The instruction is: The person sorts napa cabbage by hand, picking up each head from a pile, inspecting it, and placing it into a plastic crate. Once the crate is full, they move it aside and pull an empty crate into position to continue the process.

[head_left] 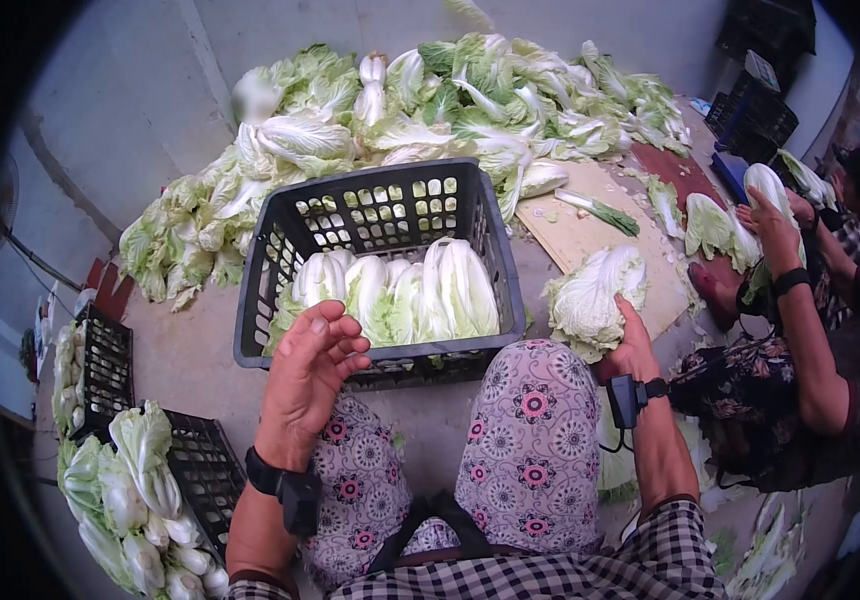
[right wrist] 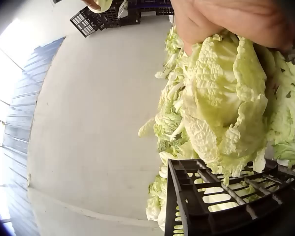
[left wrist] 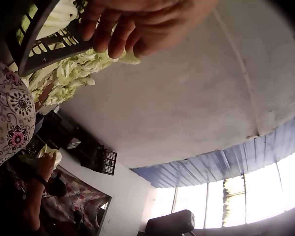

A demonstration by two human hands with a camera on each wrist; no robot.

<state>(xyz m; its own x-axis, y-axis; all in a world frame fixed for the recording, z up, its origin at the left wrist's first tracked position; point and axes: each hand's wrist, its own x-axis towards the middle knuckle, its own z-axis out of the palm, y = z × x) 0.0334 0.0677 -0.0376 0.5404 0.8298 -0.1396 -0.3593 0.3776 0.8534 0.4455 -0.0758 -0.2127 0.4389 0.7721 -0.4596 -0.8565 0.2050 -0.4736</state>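
Note:
My right hand holds a leafy cabbage by its side, to the right of the black crate. In the right wrist view the fingers lie against the cabbage, whose outer leaves hang loose. Several trimmed cabbages lie side by side in the black crate before my knees. Over the crate's near edge my left hand is raised, palm up and empty, its fingers loosely bent; in the left wrist view the hand hangs beside the crate.
A large heap of cabbages lines the wall. Filled crates stand at the left. A board with a green-leafed stalk lies behind the held cabbage. At the right another person's arm holds a cabbage. Loose leaves litter the floor.

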